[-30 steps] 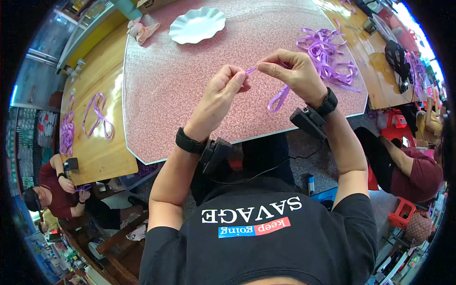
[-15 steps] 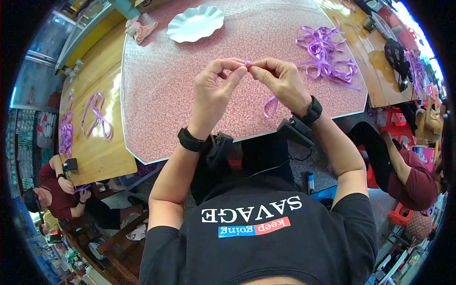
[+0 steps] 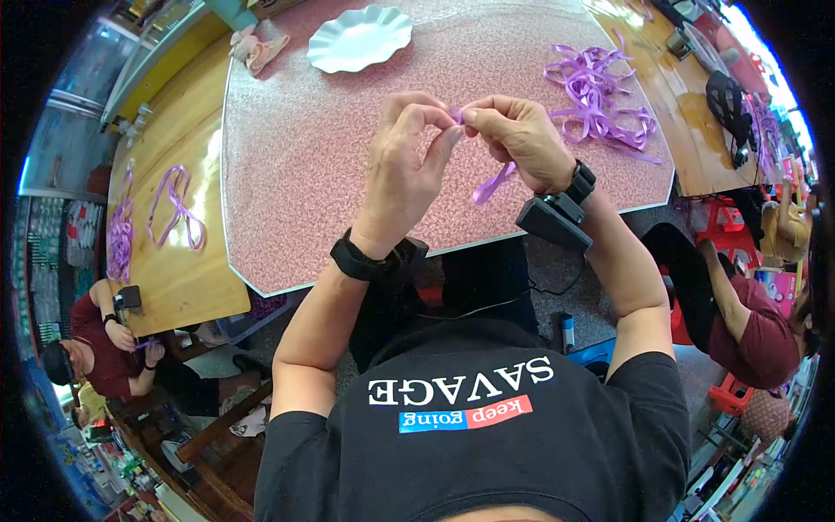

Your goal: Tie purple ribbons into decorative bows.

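Note:
My left hand (image 3: 404, 165) and my right hand (image 3: 520, 139) meet above the pink speckled table (image 3: 296, 157), fingertips pinched together on a purple ribbon (image 3: 492, 184). One end of the ribbon hangs down below my right palm. Both wrists carry black bands, each with a small black device strapped beneath. A heap of loose purple ribbons (image 3: 600, 96) lies on the table just right of my right hand.
A white scalloped plate (image 3: 358, 39) sits at the table's far side, a pink cloth (image 3: 254, 48) beside it. Purple ribbons (image 3: 174, 209) lie on the wooden table at left. A seated person (image 3: 96, 348) is at lower left, another person (image 3: 748, 322) at right.
My hands have come closer together and lower in view, from holding the ribbon apart to pinching it at one point; the hanging end has shortened.

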A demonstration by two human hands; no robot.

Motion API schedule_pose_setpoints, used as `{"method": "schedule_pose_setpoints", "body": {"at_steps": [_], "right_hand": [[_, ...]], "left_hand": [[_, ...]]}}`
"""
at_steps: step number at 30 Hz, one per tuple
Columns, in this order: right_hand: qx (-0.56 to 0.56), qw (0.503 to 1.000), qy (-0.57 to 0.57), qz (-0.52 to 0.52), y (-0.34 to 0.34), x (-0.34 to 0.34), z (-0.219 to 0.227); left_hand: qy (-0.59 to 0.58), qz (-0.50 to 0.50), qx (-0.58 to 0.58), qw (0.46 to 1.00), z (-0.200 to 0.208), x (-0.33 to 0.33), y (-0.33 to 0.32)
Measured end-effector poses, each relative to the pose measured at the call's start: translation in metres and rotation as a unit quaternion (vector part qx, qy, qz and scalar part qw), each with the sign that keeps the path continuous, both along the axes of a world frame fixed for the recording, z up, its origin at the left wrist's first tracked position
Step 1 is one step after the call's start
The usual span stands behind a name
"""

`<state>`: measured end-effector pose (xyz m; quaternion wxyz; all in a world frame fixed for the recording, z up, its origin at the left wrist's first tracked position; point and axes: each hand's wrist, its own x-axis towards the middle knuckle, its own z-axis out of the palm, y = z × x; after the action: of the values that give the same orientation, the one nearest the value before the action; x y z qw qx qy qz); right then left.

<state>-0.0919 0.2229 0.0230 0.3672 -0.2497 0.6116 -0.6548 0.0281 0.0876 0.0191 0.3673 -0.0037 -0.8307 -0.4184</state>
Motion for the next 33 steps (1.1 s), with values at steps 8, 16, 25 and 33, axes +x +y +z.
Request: {"method": "schedule_pose_setpoints", "body": {"at_steps": [8,16,25,33], "right_hand": [[-0.025,0.995,0.092,-0.029,0.004,-0.002,0.004],[-0.011,0.994,-0.106,0.015,0.008,-0.016,0.005],[0.045,0.999,0.023,0.018,0.004,-0.002,0.012],[0.024,0.999,-0.021,0.038,0.004,-0.004,0.007]], "left_hand": [[-0.069,-0.085,0.269,0.957,-0.003,0.007,-0.004],[-0.05,-0.262,0.508,0.819,-0.005,0.006,-0.012],[-0.018,0.012,-0.055,0.998,0.003,0.002,-0.002],[0.008,-0.002,-0.113,0.994,-0.001,-0.002,-0.003]]}}
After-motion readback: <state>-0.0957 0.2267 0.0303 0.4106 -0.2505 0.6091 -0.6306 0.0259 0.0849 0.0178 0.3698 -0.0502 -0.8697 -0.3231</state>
